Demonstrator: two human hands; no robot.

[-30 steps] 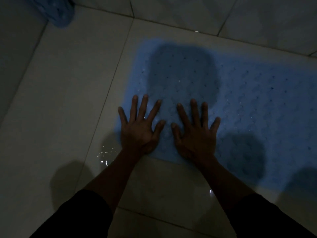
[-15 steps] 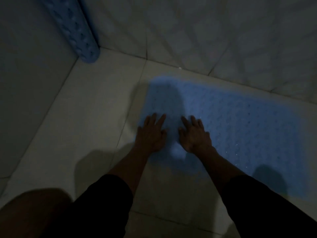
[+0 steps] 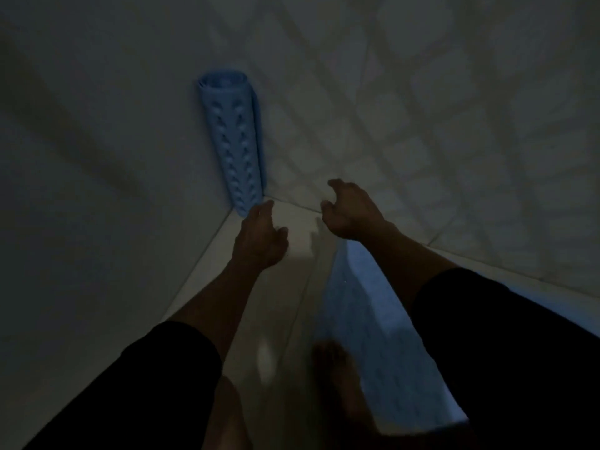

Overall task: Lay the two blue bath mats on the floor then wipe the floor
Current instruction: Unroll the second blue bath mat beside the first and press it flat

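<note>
Dim tiled corner: flat mat (image 3: 373, 319) is down; your left hand (image 3: 259, 235) and right hand (image 3: 349, 211), loose and empty, reach toward rolled mat (image 3: 232, 141). Grab it, unroll it.

This is a dim bathroom or shower corner in a home. Pale glazed tiles cover the floor (image 3: 282, 306) and run up both walls (image 3: 422, 108), meeting in a corner at the far middle, with grout lines showing on the right wall. A rolled blue bath mat (image 3: 233, 147) with holes stands upright in that corner, and a second blue mat (image 3: 367, 319) lies flat on the floor at the near right.
</note>
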